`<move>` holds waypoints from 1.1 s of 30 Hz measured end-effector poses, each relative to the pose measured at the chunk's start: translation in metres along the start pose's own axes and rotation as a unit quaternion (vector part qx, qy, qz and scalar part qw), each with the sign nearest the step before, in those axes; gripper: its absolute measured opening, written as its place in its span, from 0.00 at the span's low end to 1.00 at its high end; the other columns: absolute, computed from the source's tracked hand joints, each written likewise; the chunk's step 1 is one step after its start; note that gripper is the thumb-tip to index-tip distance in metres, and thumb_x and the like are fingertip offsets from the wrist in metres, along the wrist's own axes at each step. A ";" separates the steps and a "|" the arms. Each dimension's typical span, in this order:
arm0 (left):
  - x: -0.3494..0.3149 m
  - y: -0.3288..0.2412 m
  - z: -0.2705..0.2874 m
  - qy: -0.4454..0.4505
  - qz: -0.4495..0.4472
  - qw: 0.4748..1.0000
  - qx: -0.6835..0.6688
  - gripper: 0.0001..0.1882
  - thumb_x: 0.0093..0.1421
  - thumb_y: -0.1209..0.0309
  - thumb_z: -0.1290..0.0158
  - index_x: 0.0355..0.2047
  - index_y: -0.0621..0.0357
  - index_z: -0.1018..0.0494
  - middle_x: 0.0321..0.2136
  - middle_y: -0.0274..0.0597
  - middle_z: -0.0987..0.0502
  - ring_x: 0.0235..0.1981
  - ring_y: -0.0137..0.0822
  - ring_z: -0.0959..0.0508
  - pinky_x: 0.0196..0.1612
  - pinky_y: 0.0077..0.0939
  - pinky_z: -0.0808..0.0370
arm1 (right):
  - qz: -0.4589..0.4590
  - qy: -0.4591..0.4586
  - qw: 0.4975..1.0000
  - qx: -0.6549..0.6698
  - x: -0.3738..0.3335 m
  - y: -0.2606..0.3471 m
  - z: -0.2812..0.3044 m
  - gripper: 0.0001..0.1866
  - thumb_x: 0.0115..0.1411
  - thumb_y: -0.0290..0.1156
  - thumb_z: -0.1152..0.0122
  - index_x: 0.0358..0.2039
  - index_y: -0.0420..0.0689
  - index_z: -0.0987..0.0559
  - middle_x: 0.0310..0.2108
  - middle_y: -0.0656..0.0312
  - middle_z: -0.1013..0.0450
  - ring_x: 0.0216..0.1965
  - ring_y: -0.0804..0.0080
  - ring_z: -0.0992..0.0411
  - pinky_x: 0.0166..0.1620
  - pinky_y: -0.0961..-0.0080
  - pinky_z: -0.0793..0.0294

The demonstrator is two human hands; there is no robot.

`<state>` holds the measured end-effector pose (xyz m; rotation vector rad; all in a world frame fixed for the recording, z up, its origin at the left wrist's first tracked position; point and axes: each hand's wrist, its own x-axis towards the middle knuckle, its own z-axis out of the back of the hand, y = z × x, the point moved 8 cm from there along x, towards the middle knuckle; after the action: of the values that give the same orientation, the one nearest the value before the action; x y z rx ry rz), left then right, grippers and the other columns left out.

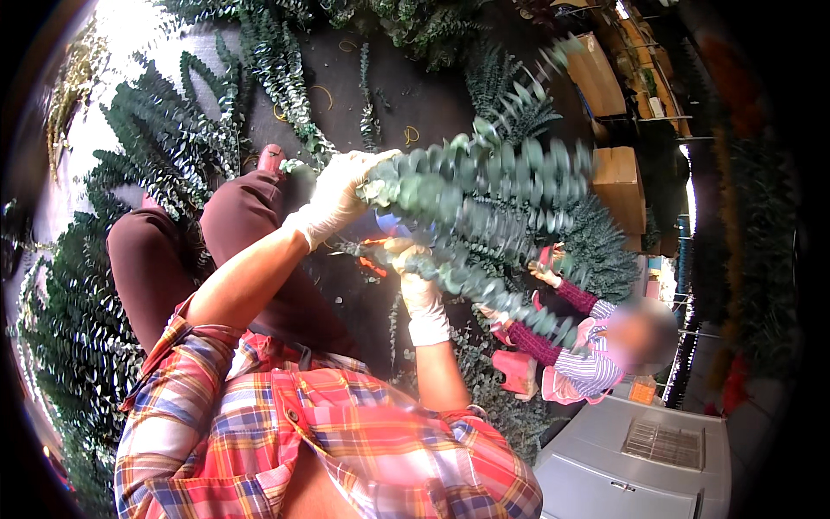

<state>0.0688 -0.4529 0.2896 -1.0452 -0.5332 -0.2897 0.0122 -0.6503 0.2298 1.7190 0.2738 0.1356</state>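
Observation:
My left hand [340,197], in a whitish glove, is closed round the stem ends of a bunch of eucalyptus branches [484,186]. Their round grey-green leaves fan out to the right, smeared by motion. Below it, my right hand [417,275], gloved too, has its fingers closed on a separate eucalyptus branch [480,290], whose cut end pokes out to the left. Next to those fingers shows a bright orange object [373,268], perhaps tool handles; I cannot tell if the hand holds it. A small blue patch [393,225] lies between the hands, mostly hidden.
Eucalyptus heaps lie at the left [82,320] and top [406,30]. Thin yellow loops [411,135] are on the dark floor [346,95]. At right, a co-worker [579,346] is beside a pink stool [516,374]. Cardboard boxes [618,186] and a pale grey cabinet [605,471] stand beyond.

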 end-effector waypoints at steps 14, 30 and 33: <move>0.008 -0.036 0.022 0.012 -0.102 0.994 0.029 0.34 0.45 0.75 0.48 0.56 0.44 0.34 0.44 0.36 0.27 0.48 0.39 0.30 0.55 0.36 0.39 | -0.035 -0.056 0.994 0.082 -0.020 -0.022 0.051 0.12 0.58 0.29 0.48 0.42 0.40 0.27 0.38 0.58 0.29 0.33 0.77 0.32 0.38 0.79 0.29; -0.024 0.017 -0.058 0.302 0.035 0.944 -0.126 0.29 0.45 0.76 0.41 0.51 0.53 0.31 0.40 0.37 0.25 0.41 0.37 0.26 0.46 0.30 0.29 | -0.029 -0.164 0.984 0.064 0.007 0.052 0.059 0.14 0.57 0.31 0.42 0.43 0.41 0.27 0.32 0.58 0.27 0.32 0.72 0.27 0.37 0.75 0.26; -0.041 -0.001 -0.068 0.386 0.171 0.799 -0.428 0.28 0.47 0.74 0.37 0.51 0.56 0.31 0.44 0.35 0.25 0.46 0.30 0.28 0.51 0.28 0.31 | -0.057 -0.120 0.991 0.007 0.029 0.060 0.034 0.15 0.57 0.31 0.41 0.43 0.41 0.27 0.31 0.58 0.26 0.31 0.71 0.27 0.37 0.75 0.25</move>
<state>0.0529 -0.5143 0.2414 -1.7285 0.6103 -0.6228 0.0553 -0.6842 0.2816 1.7097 0.1952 -0.1565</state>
